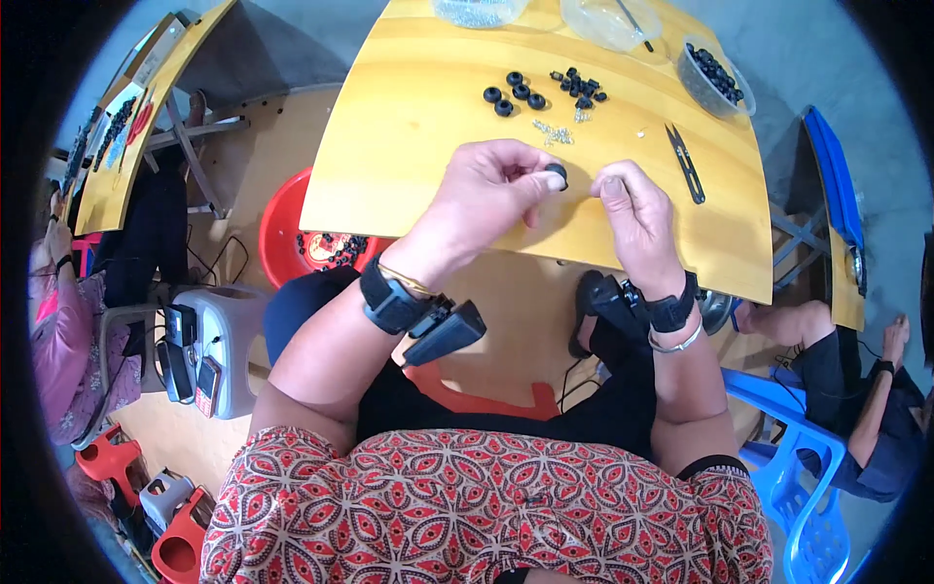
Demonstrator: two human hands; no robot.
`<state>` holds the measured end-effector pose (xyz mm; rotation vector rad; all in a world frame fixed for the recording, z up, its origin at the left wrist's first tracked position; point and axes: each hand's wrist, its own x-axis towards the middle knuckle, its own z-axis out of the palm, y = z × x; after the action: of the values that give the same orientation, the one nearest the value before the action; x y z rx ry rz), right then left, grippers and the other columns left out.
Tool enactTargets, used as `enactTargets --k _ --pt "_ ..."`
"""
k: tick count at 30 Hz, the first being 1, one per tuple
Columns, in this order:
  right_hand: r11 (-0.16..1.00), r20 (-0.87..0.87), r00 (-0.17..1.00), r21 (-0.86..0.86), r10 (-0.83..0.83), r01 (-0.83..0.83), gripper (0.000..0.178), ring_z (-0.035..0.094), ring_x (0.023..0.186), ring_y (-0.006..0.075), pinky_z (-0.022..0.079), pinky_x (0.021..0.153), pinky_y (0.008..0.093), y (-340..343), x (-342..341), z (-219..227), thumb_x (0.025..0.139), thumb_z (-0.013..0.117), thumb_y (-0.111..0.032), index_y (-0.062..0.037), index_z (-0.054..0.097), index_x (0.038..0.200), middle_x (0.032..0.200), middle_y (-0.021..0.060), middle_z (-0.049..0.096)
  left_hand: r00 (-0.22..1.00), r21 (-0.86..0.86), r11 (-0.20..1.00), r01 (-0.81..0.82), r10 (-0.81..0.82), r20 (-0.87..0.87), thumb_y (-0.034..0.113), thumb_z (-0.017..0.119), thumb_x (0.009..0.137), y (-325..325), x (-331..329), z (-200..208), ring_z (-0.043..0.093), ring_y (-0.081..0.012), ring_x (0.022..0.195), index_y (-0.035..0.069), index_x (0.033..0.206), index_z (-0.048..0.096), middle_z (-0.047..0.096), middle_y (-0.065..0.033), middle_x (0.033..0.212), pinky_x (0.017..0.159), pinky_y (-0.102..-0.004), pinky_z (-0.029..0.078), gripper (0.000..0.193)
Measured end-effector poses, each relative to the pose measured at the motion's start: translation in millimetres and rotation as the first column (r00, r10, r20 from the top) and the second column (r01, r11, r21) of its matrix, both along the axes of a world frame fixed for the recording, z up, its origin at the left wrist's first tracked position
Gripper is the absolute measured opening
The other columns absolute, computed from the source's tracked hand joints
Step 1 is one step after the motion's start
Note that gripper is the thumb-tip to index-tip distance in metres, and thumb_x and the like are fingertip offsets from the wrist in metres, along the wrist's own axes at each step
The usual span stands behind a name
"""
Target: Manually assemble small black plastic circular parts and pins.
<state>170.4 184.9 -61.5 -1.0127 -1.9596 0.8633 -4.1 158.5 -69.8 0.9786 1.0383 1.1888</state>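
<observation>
My left hand (486,190) pinches a small round black part (557,175) between thumb and fingers, above the near half of the wooden table (389,127). To its right, my right hand (637,216) is closed with thumb and fingertips together. Whatever it grips, if anything, is too small to make out. Beyond my hands lie several round black parts (504,108) with a dimple in the top. A cluster of smaller black pieces (578,84) sits to their right, and a little pile of tiny shiny bits (553,132) lies nearer to me.
Black thread snips (685,165) rest at the table's right. Plastic tubs (613,21) stand along the far edge, one tub (718,83) full of black pieces. A red basin (284,219) with black parts is below the left edge. Co-workers sit at both sides; a blue stool (803,477) stands right.
</observation>
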Motion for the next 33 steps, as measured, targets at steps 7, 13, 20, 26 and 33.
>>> enactTargets --k 7,13,20,26,33 --pt "0.999 -0.164 0.986 -0.040 0.016 -0.023 0.008 0.051 0.064 0.0089 0.043 0.060 0.0222 -1.6 -9.5 -8.2 0.082 0.055 -0.006 0.0004 0.051 0.083 0.070 0.0032 0.054 0.765 -0.183 0.975 0.129 0.019 0.644 0.005 0.056 0.081 1.4 -4.6 -4.5 0.054 -0.0107 0.064 -0.004 0.089 0.057 0.059 -0.0080 0.077 0.055 -0.0202 0.045 0.012" --pt "0.997 -0.230 0.973 -0.049 0.039 -0.052 0.009 0.052 0.064 0.0090 0.044 0.059 0.0227 1.8 -13.7 -8.3 0.083 0.056 -0.007 0.0011 0.052 0.084 0.073 0.0039 0.057 0.787 -0.191 0.974 0.122 0.022 0.616 0.005 0.057 0.082 -0.1 1.6 -6.5 0.057 -0.0117 0.064 -0.002 0.092 0.057 0.060 -0.0088 0.081 0.057 -0.0199 0.049 0.012" --pt "0.994 -0.195 0.979 -0.088 0.053 -0.071 0.006 0.054 0.064 0.0107 0.044 0.058 0.0235 2.4 -9.9 -10.4 0.081 0.056 -0.003 0.0004 0.052 0.084 0.071 0.0052 0.057 0.866 -0.153 0.979 0.132 -0.039 0.499 0.008 0.056 0.083 -4.1 2.8 -6.6 0.057 -0.0107 0.065 -0.001 0.091 0.059 0.061 -0.0086 0.081 0.056 -0.0207 0.050 0.012" --pt "0.997 -0.090 0.994 0.046 0.061 -0.057 0.006 0.055 0.063 0.0162 0.044 0.057 0.0261 -1.6 -9.0 -9.0 0.080 0.054 -0.001 -0.0015 0.050 0.084 0.070 0.0079 0.054 0.882 -0.167 0.977 0.130 -0.037 0.471 0.011 0.054 0.085 -5.7 5.4 -7.8 0.055 -0.0112 0.057 -0.002 0.083 0.057 0.061 -0.0094 0.078 0.052 -0.0207 0.048 0.013" --pt "0.995 -0.034 0.997 0.072 0.070 -0.067 0.005 0.054 0.063 0.0149 0.044 0.058 0.0259 3.9 -7.8 -4.5 0.082 0.053 -0.004 -0.0019 0.050 0.086 0.070 0.0061 0.053 0.841 -0.191 0.966 0.174 -0.045 0.539 0.012 0.054 0.085 -1.1 1.3 -4.7 0.054 -0.0114 0.057 -0.002 0.083 0.057 0.060 -0.0097 0.074 0.050 -0.0205 0.046 0.015"
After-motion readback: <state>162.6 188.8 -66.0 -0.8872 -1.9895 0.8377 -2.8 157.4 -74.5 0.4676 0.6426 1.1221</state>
